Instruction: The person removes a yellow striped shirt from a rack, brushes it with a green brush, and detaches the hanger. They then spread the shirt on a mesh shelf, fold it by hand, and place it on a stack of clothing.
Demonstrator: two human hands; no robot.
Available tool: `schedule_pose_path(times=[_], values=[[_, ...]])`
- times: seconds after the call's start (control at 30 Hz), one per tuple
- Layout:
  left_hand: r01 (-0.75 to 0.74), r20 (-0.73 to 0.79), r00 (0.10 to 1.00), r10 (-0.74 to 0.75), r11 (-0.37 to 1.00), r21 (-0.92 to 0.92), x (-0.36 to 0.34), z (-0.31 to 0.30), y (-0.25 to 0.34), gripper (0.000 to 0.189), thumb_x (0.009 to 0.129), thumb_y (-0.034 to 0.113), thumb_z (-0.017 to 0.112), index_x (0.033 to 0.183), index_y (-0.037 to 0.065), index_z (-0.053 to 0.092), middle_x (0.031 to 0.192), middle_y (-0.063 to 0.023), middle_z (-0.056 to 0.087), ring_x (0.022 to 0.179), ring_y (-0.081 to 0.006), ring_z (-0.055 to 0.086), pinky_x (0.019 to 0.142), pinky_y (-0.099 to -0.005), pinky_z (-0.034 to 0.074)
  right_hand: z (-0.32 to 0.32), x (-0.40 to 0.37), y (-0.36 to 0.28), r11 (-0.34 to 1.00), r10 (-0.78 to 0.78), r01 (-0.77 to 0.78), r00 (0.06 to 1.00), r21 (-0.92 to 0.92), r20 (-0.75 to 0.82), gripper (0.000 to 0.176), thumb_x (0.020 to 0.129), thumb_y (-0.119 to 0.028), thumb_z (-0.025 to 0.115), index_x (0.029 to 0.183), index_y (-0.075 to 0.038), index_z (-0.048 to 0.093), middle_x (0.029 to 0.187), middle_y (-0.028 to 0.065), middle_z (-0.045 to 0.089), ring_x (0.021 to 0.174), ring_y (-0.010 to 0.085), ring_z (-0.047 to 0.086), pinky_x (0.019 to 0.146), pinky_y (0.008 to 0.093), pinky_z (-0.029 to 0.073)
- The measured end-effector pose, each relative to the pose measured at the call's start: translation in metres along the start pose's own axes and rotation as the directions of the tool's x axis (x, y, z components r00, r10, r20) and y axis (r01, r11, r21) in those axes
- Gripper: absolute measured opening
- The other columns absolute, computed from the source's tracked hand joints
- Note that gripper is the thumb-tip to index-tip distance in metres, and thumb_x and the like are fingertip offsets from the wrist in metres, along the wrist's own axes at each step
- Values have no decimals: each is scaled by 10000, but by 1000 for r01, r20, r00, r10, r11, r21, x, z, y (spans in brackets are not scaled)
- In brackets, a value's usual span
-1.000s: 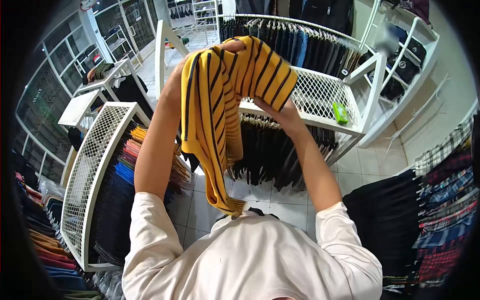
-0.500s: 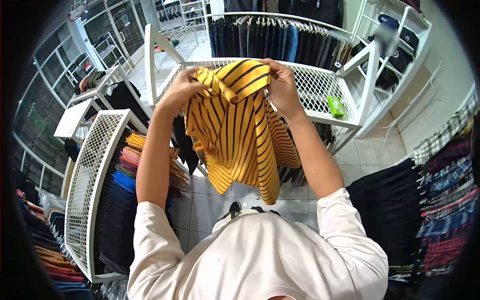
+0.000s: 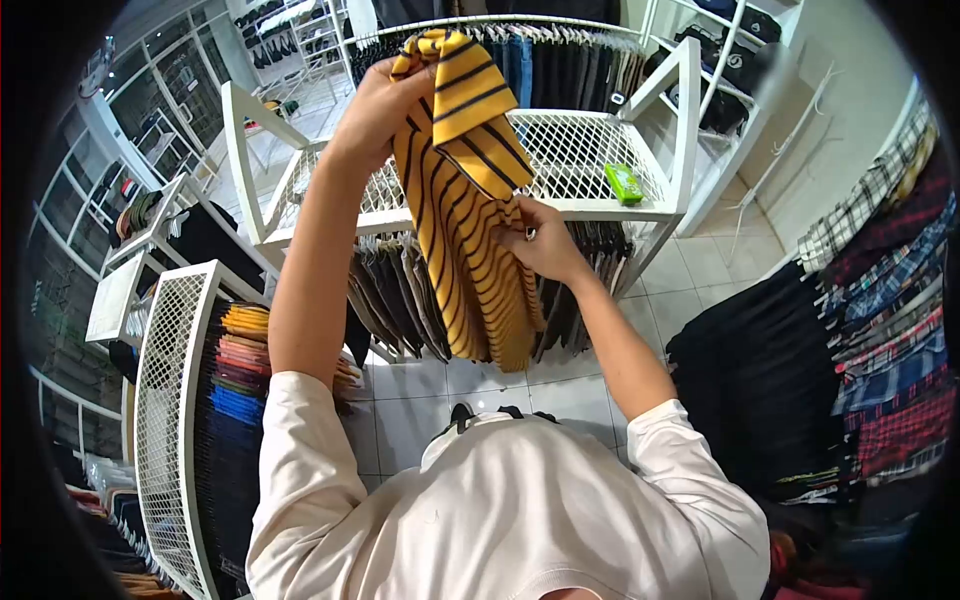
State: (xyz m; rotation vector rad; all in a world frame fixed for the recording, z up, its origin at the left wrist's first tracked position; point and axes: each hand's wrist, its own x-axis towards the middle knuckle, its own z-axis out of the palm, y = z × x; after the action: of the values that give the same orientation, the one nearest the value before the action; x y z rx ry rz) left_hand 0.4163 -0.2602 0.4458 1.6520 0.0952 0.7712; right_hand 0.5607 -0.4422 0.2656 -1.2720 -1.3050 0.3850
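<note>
Our left hand (image 3: pixel 382 112) and right hand (image 3: pixel 546 243) grip a creased, dark-striped yellow shirt (image 3: pixel 462 225) hanging across the shelf (image 3: pixel 596 211)'s front edge.

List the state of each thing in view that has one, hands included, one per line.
Garment: held up, hanging, top folded over
Left hand: closed on the garment near its top
Right hand: pinching the garment lower down
Green pack: lying on the mesh shelf
Plaid shirts: hanging
Jeans: hanging
</note>
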Motion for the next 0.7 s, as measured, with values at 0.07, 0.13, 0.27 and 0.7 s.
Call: schedule_pose_path(times=[0.07,0.13,0.27,0.7], values=[[-78,78,994,81,996,-35,8,-9,4,223,995,191,673,1112,7,718,977,-41,750,845,-121,722,744,-276,592,3,-5,19,1000,15,-14,1000,26,-20,297,892,-93,732,1168,0,678,1014,59,733,929,142,678,859,318,533],[-100,84,991,104,994,-47,14,-22,9,244,988,209,686,1110,-1,715,978,-51,750,836,-122,725,724,-274,595,6,-9,43,998,20,-18,999,57,-29,283,888,-86,731,1152,4,681,989,57,732,890,131,676,829,310,537],[-123,-30,992,126,990,73,23,-51,19,267,982,208,678,1132,-13,697,998,-75,749,829,-139,737,713,-279,606,5,-23,70,994,102,-99,992,38,-77,184,872,-67,720,1034,8,676,907,48,710,787,108,659,762,286,532],[-244,-249,941,231,969,-22,50,-201,40,276,1037,223,598,1219,21,645,1071,-49,718,930,-145,715,773,-284,598,-36,-63,125,860,376,-334,926,-386,37,295,786,-150,742,1023,15,682,777,117,674,665,153,606,668,332,507]])
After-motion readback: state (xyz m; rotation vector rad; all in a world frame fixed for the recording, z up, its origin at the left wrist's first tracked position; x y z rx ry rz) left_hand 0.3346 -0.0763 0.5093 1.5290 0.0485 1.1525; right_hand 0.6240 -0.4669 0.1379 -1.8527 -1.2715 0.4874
